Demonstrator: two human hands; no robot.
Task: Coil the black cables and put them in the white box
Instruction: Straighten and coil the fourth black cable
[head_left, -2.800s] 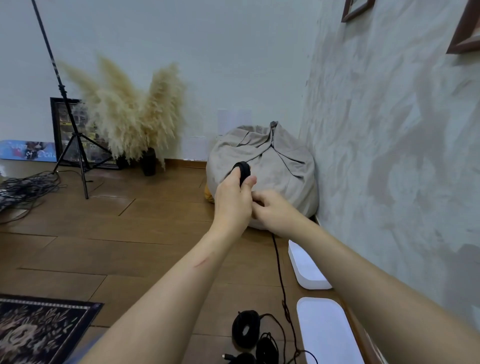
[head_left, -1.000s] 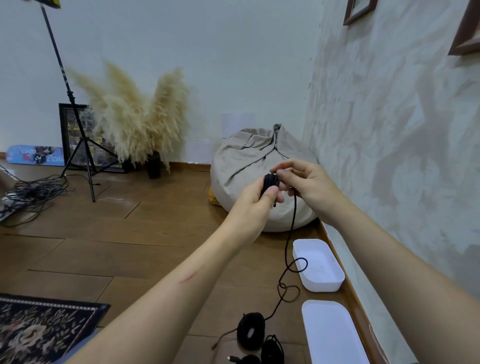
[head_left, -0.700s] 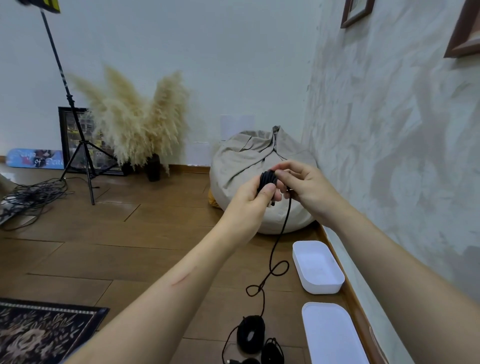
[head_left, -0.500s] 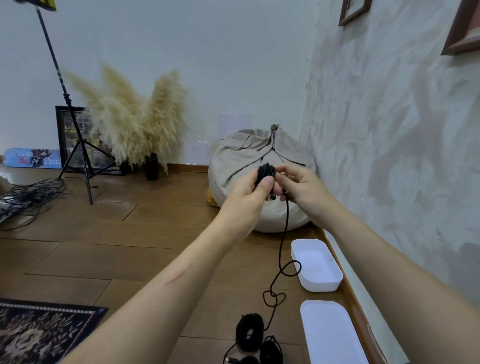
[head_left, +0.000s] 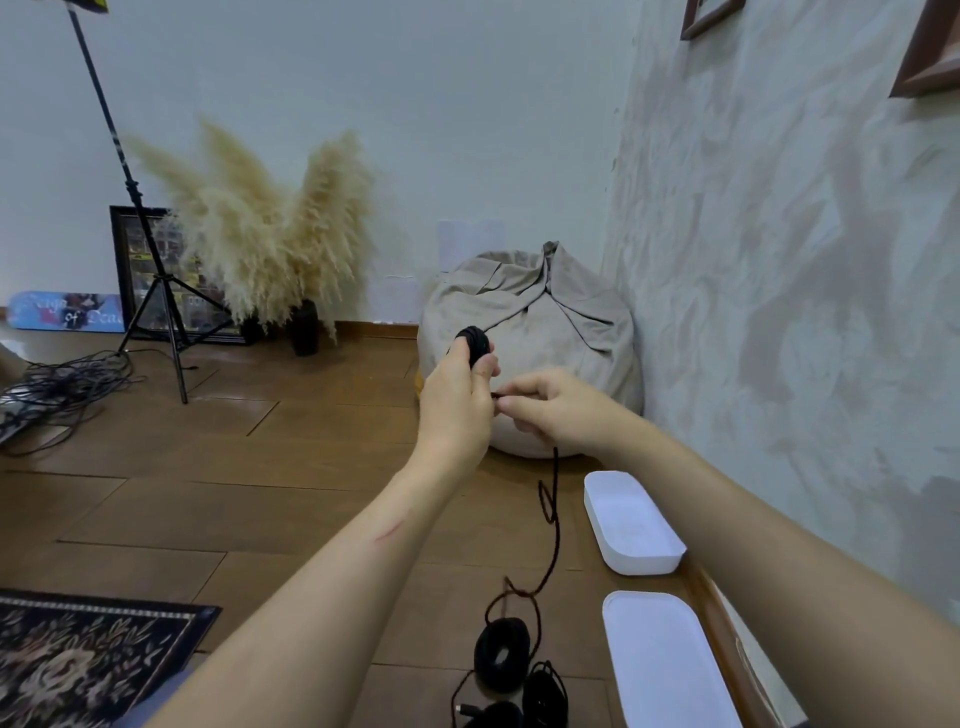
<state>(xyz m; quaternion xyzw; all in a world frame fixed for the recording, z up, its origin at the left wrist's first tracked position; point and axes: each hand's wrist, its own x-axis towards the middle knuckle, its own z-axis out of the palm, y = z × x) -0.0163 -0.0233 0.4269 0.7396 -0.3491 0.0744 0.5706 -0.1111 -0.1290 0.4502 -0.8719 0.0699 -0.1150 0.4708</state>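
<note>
Over floor (head_left: 260, 493), left hand (head_left: 457, 389) round cable (head_left: 475, 343)

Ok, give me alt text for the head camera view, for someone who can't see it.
A person's left hand grips a partly wound black cable coil while the right hand pinches its loose strand, which trails to the wooden floor beside an open white box.

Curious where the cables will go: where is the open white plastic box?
Head view, right side: the open white plastic box sits on the wooden floor along the wall, between the grey fabric beanbag and a flat white lid-like piece.
</note>
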